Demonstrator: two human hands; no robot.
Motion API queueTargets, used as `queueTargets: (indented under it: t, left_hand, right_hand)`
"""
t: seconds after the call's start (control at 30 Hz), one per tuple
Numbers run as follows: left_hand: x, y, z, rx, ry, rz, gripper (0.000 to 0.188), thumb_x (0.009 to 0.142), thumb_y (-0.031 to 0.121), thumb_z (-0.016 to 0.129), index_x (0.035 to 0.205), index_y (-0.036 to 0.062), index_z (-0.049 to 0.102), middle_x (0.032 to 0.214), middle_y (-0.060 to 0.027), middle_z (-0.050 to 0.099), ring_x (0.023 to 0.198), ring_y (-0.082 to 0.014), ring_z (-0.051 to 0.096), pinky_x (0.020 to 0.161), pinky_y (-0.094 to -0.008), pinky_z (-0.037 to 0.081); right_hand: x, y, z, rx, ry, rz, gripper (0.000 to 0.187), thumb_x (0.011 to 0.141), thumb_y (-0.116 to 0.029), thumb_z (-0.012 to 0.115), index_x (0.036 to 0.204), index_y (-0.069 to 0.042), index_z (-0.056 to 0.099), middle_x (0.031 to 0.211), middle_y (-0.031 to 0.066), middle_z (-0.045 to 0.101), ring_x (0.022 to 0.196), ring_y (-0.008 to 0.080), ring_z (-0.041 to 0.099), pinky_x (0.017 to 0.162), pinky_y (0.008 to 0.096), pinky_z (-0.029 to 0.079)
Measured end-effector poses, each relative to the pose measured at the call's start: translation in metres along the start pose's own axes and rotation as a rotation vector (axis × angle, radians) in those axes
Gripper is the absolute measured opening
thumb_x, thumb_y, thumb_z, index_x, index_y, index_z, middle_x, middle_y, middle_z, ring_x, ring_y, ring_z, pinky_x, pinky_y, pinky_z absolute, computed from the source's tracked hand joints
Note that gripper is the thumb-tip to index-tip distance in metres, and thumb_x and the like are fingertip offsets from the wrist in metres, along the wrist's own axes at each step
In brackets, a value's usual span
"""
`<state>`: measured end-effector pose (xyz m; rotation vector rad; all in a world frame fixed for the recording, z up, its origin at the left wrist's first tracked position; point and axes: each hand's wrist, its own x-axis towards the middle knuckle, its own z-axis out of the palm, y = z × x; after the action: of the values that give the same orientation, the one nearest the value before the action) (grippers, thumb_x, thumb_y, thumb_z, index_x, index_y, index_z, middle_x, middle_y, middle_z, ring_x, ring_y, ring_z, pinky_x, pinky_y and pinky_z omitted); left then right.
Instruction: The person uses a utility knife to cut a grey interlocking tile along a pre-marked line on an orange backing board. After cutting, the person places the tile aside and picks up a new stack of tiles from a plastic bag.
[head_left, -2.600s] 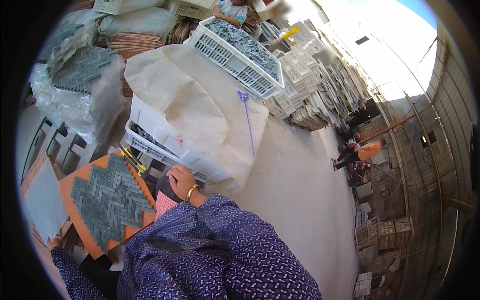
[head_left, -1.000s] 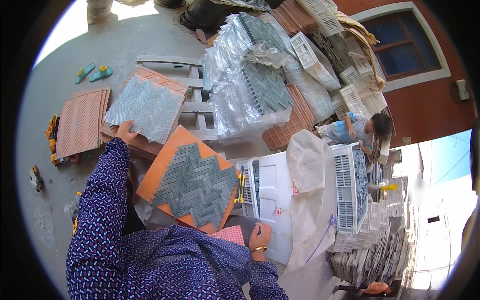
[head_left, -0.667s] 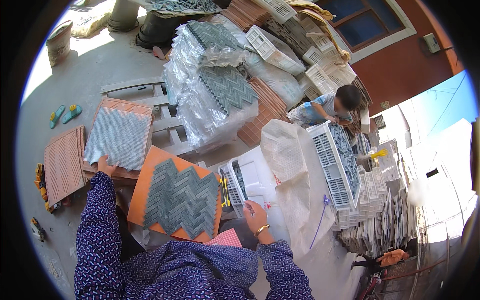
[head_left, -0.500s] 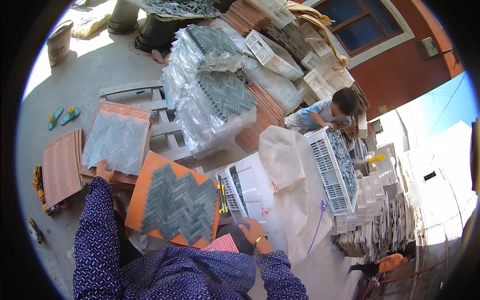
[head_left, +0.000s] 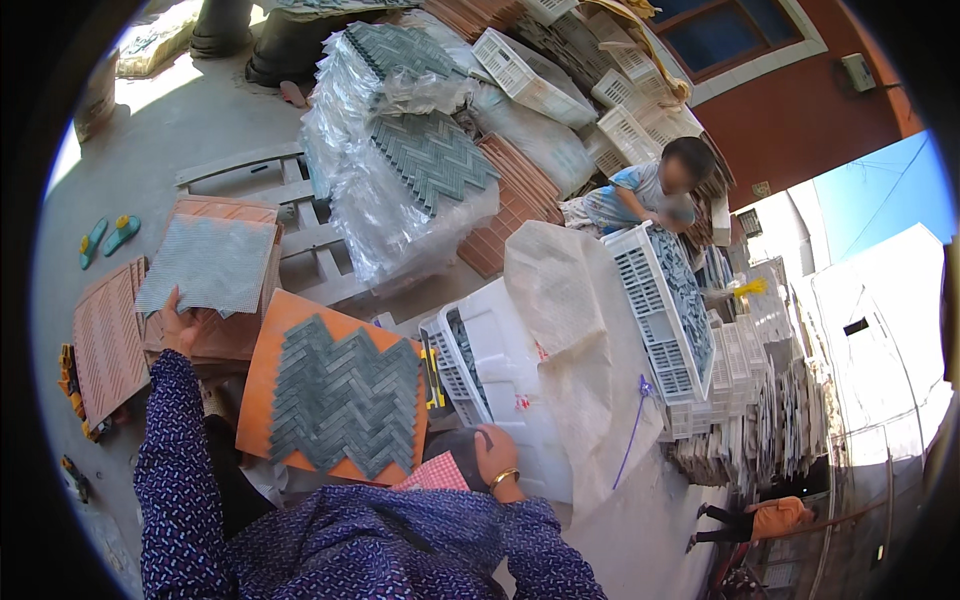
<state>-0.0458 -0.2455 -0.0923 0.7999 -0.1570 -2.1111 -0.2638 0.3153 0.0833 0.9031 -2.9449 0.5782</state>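
My left hand (head_left: 180,328) pinches the near edge of a pale mesh sheet (head_left: 205,265), fingers below and thumb hidden. The sheet is raised off a stack of orange-pink ribbed molds (head_left: 255,214), whose far edge shows behind it. Right of that hand, an orange mold board (head_left: 262,400) lies tilted before me, with grey-green tile strips (head_left: 345,400) set on it in a herringbone pattern. My right hand (head_left: 495,452) rests at my dark knee beside a pink checked cloth (head_left: 435,474). Its fingers are curled, and what they hold, if anything, is hidden.
A white crate (head_left: 455,370) of strips stands right of the board, near a white sack (head_left: 560,330). Plastic-wrapped tile sheets (head_left: 400,200) sit on a pallet (head_left: 300,240) ahead. A child (head_left: 650,190) leans at another crate (head_left: 655,310). Another person (head_left: 770,518) is far right.
My left hand has taken hold of the mesh sheet's near edge and raised it; the zigzag beneath no longer shows through. My right hand's fingers have curled in. The view has shifted slightly.
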Motion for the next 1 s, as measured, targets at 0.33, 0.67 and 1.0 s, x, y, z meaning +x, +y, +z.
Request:
queueTargets:
  t: [0.33,0.67,1.0]
  left_hand:
    - [-0.039,-0.003,0.064,0.094,0.104,0.136,0.04,0.08,0.021,0.059,0.114,0.0046,0.044,0.105,-0.0121,0.05,0.095,-0.027,0.046,0.077,-0.04,0.039]
    - [-0.054,0.0,0.077,-0.017,0.05,-0.004,0.042,0.08,0.022,0.059,0.115,0.0048,0.044,0.106,-0.0117,0.05,0.097,-0.0258,0.046,0.081,-0.0405,0.038]
    - [-0.007,-0.002,0.036,-0.04,0.027,-0.009,0.047,0.079,0.025,0.059,0.118,0.0062,0.041,0.115,-0.0102,0.047,0.106,-0.0276,0.043,0.09,-0.0445,0.035]
  right_hand:
    - [-0.004,0.003,0.0,0.014,0.024,0.016,0.022,0.08,-0.022,0.051,0.092,-0.006,0.06,0.096,0.0125,0.06,0.093,0.03,0.054,0.083,0.0369,0.041]
    - [-0.004,0.003,-0.001,0.045,0.04,0.021,0.021,0.079,-0.021,0.052,0.089,-0.005,0.06,0.093,0.0133,0.06,0.09,0.0305,0.055,0.081,0.0373,0.042]
    - [-0.004,0.0,-0.002,0.045,0.032,0.032,0.02,0.079,-0.02,0.052,0.09,-0.005,0.061,0.093,0.0127,0.061,0.089,0.0297,0.056,0.081,0.0363,0.042]
